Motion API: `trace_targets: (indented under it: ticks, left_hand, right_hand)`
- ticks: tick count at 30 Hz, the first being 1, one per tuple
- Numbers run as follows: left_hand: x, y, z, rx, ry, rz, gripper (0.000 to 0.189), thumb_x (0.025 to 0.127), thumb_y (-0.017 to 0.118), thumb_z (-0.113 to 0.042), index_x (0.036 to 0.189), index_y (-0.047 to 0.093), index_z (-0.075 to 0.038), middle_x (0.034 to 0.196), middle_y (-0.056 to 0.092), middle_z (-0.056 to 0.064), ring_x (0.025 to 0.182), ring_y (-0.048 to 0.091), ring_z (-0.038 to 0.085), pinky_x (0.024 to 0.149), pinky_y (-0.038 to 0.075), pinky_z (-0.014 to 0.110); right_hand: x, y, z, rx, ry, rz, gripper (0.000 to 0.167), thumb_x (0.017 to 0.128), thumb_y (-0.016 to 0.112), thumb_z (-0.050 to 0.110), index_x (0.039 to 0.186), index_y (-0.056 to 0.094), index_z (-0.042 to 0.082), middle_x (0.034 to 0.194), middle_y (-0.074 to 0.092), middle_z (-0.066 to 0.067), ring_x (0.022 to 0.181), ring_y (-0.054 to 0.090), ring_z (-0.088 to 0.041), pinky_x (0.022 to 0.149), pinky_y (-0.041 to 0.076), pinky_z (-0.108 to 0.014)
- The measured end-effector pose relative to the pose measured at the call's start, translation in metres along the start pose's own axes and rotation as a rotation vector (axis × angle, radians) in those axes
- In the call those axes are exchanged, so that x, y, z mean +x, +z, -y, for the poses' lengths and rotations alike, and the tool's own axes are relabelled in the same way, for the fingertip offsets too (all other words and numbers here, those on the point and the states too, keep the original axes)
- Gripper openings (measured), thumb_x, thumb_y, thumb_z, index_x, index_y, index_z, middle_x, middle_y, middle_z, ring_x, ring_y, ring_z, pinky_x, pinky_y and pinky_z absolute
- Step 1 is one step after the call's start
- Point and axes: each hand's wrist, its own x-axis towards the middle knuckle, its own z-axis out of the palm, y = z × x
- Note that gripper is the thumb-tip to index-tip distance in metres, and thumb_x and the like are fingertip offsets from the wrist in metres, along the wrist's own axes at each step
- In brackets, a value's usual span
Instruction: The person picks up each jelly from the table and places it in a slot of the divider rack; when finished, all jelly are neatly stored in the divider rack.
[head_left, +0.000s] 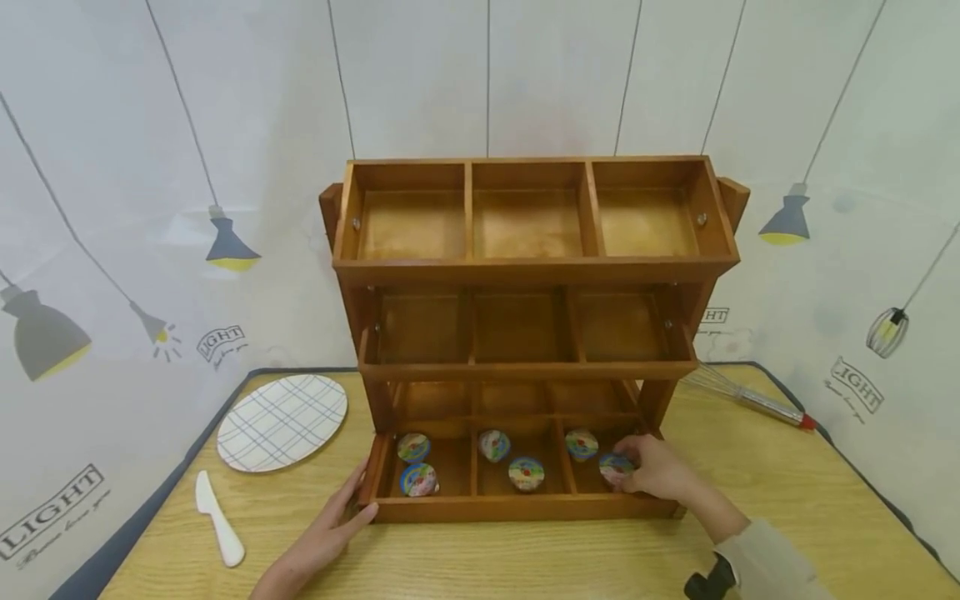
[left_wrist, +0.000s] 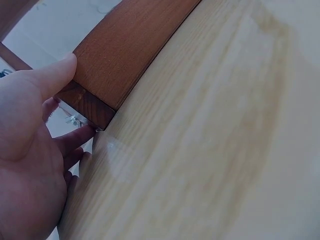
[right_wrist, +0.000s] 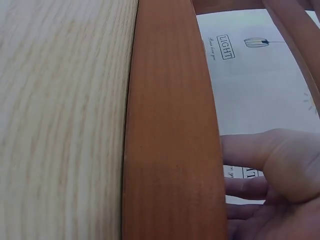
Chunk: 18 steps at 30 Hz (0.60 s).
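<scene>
A three-tier wooden rack (head_left: pixel 525 272) stands on the table, each tier split into three compartments. My left hand (head_left: pixel 330 527) grips the left front corner of the bottom tray (head_left: pixel 517 509), thumb on the front board and fingers along the side, as the left wrist view also shows. In the right bottom compartment my right hand (head_left: pixel 660 471) pinches a small jelly cup (head_left: pixel 615 469) with a printed lid. Another jelly cup (head_left: pixel 581 445) sits behind it. Two jelly cups (head_left: pixel 526 474) lie in the middle compartment and two more (head_left: pixel 418 480) in the left one. The front board (right_wrist: pixel 172 125) hides the held cup in the right wrist view.
A checked oval plate (head_left: pixel 282 422) and a white knife (head_left: pixel 218 518) lie left of the rack. At the right back rests a whisk (head_left: pixel 750 400) with a red-tipped handle. A printed cloth wall (head_left: pixel 247 125) closes off the back and sides of the table.
</scene>
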Motion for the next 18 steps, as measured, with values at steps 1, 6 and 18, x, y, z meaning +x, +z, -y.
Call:
trace_targets:
  ticks: [1,6,18]
  left_hand:
    - [0.0,0.0,0.0,-0.001,0.008,-0.001,0.066,0.09,0.051,-0.023,0.143,0.012,-0.027,0.144,0.025,0.014,0.133,0.017,0.022,0.094,0.017,0.004]
    - [0.005,0.002,0.003,-0.013,0.13,0.036,0.07,0.089,0.053,-0.019,0.144,0.01,-0.018,0.142,0.026,0.023,0.123,0.027,-0.008,0.093,0.018,0.001]
    - [-0.017,-0.021,-0.007,0.229,-0.059,0.007,0.076,0.083,0.06,-0.035,0.141,0.02,-0.007,0.145,0.026,0.016,0.134,0.02,0.032,0.107,0.017,0.046]
  right_hand:
    - [-0.001,-0.001,0.001,-0.006,-0.012,-0.001,0.046,0.063,0.073,0.005,0.104,0.057,-0.008,0.096,0.064,-0.017,0.09,0.058,-0.03,0.075,0.048,-0.041]
    - [-0.008,-0.007,0.005,-0.079,-0.023,-0.015,0.054,0.069,0.075,0.021,0.109,0.055,-0.008,0.096,0.064,-0.015,0.084,0.059,-0.025,0.07,0.049,-0.037]
    - [-0.03,-0.017,-0.005,-0.334,-0.14,-0.252,0.039,0.075,0.069,0.019,0.103,0.06,-0.006,0.103,0.06,-0.023,0.095,0.055,-0.04,0.077,0.047,-0.049]
